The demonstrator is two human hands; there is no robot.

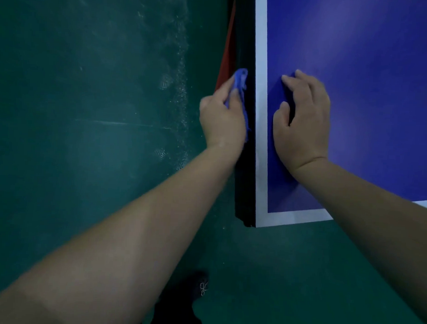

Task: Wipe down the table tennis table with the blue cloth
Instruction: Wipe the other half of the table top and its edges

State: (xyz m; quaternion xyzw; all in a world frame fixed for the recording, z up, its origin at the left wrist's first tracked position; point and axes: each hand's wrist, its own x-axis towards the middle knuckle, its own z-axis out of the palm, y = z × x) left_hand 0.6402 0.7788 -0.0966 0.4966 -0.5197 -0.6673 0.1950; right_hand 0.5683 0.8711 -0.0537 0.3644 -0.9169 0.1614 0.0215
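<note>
The left hand [221, 118] grips the blue cloth [240, 82], pressing it against the dark side edge of the tabletop [380, 70] near its corner. The right hand [302, 121] rests on the blue surface, fingers relaxed, holding nothing.

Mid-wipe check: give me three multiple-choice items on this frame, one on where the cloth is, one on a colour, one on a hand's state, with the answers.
1. Where is the blue cloth?
A. On the floor
B. Against the table's dark side edge
C. In the middle of the blue tabletop

2. What colour is the border line along the tabletop's edge?
A. White
B. Yellow
C. Red

3. What is the right hand doing?
A. Holding the cloth
B. Hanging off the table
C. Resting on the tabletop, holding nothing

Answers: B, the left hand presses the cloth there; A, the stripe is white; C, its fingers rest on the blue surface.
</note>
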